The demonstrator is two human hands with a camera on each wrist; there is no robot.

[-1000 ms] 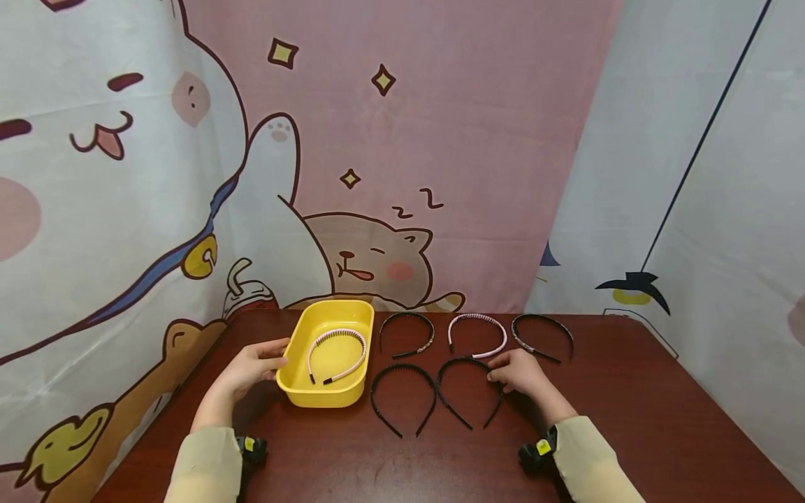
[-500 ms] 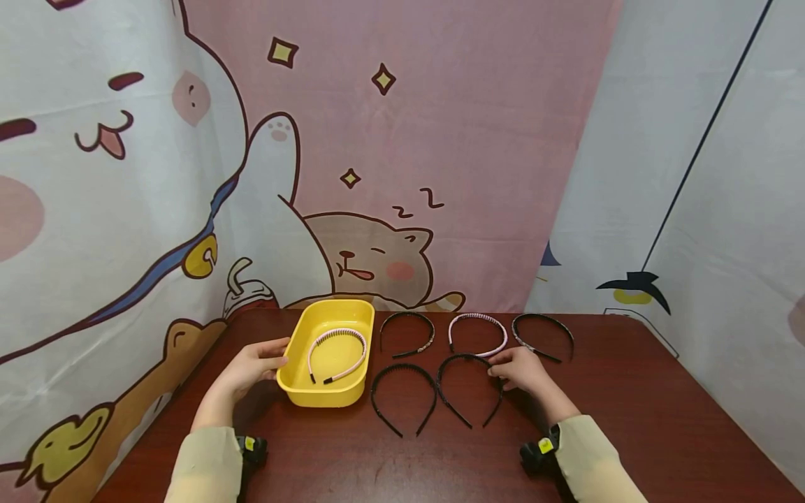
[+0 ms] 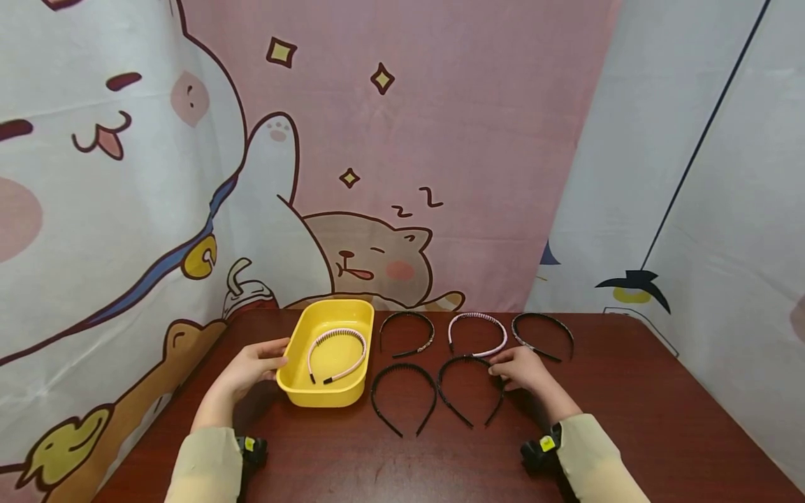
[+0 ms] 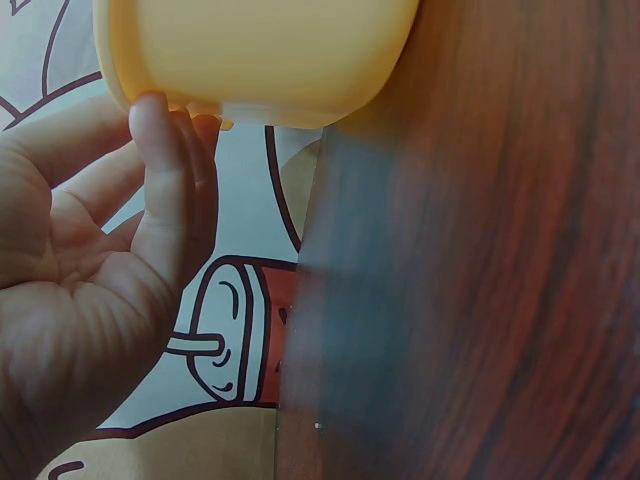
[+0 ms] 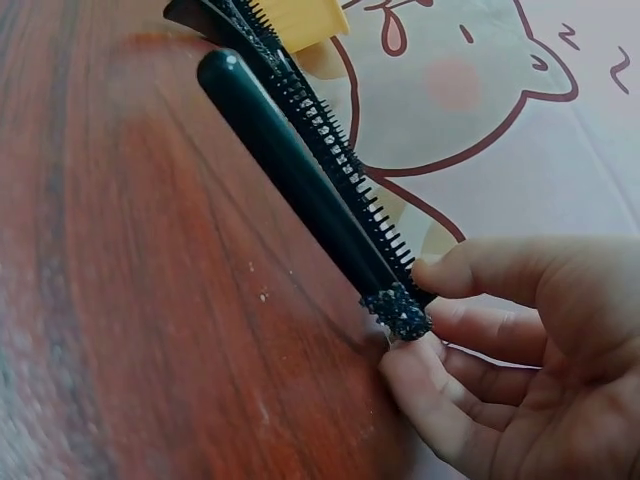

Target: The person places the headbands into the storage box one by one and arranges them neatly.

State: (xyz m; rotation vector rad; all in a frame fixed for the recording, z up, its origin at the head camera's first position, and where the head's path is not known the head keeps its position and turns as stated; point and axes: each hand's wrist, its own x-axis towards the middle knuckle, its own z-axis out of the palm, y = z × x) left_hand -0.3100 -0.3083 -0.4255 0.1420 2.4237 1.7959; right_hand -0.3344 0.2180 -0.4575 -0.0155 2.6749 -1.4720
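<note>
My right hand (image 3: 520, 369) pinches the right arm of a black headband (image 3: 442, 392), just above the table. In the right wrist view this headband shows comb teeth and a glittery, beaded patch (image 5: 398, 312) beside the fingertips. At the left, my left hand (image 3: 250, 365) holds the left rim of a yellow plastic basin (image 3: 323, 398), fingertips tucked against its edge in the left wrist view. A pale pink headband (image 3: 363, 351) with dark tips lies inside the basin. Left of the pinched headband lies another black toothed headband (image 3: 374, 395).
Behind them, in a row, lie a dark decorated headband (image 3: 430, 340), a pink-wrapped headband (image 3: 504, 335) and a dark headband (image 3: 553, 320). The brown wooden table (image 3: 402, 468) meets a cartoon-printed curtain (image 3: 478, 175) at its back edge.
The right hand has shifted very slightly, keeping its pinch on the black headband, which has barely moved. The left hand and basin stay where they were.
</note>
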